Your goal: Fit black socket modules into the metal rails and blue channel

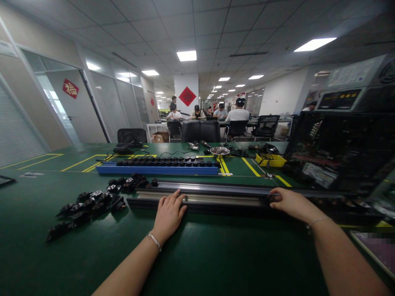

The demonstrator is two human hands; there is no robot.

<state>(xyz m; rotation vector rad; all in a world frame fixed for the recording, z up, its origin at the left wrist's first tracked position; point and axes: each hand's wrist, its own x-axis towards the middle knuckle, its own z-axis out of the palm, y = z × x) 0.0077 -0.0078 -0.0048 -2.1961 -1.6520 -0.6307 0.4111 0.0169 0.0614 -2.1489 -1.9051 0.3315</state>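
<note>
On the door, a red diamond sign (70, 89) bears the gold character 福; the red diamond on the pillar (187, 96) carries a darker mark too faint to read; the pale label (321, 174) low in the black computer case (342, 144) is blurred beyond reading.

On the green table (216, 255), a round metal bowl (220, 151) holds small pieces too indistinct to name; to its right, a yellow tray (270, 161) holds dark cables; left of the bowl and nearer, a long blue holder (157, 169) carries rows of black parts; under a far table stands a cardboard box (160, 137).

The person's left hand (169, 210) is open, fingers slightly spread, their tips resting on the near metal rail (228, 201); this rail lies lengthwise in front of the person, just beside a far metal rail (216, 188); the right hand (285, 201) is at the rails' right-hand part, forefinger bent and thumb drawn close to it; whether it pinches anything cannot be told; a loose heap of black pieces (89, 203) lies left of the rails.
</note>
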